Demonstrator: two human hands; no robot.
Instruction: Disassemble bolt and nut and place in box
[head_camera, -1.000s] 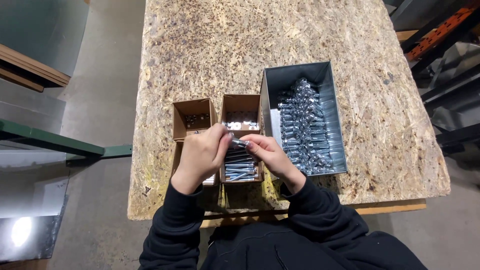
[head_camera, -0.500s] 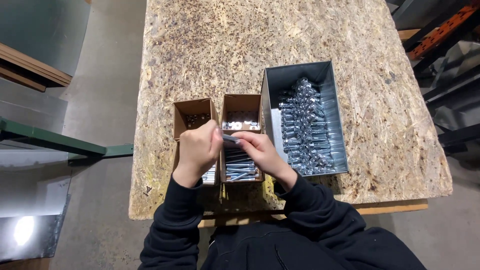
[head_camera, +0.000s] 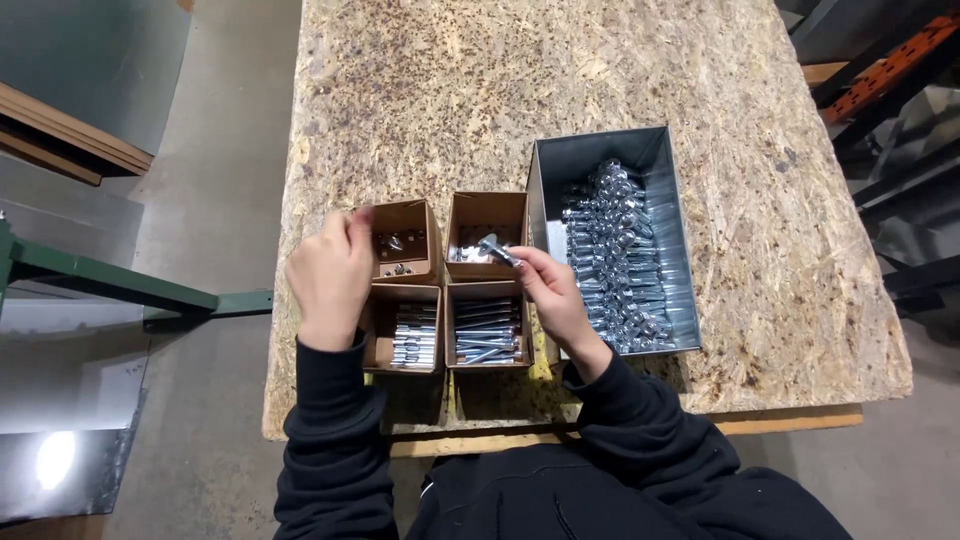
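The right hand (head_camera: 548, 290) pinches a metal bolt (head_camera: 497, 249) over the far right cardboard box (head_camera: 487, 213), beside the grey metal bin (head_camera: 600, 150) of bolts. The left hand (head_camera: 330, 272) hovers at the far left cardboard box (head_camera: 412, 212), fingers curled; whether it holds anything I cannot tell. Judging by this, keep the bolt level and pick one small part cleanly, so nothing drops onto the table (head_camera: 450, 90).

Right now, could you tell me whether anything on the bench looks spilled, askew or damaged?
Nothing stands out. The four cardboard boxes sit squarely together, the metal bin holds its bolts inside, and none lie loose on the board table. The right hand holds one bolt.
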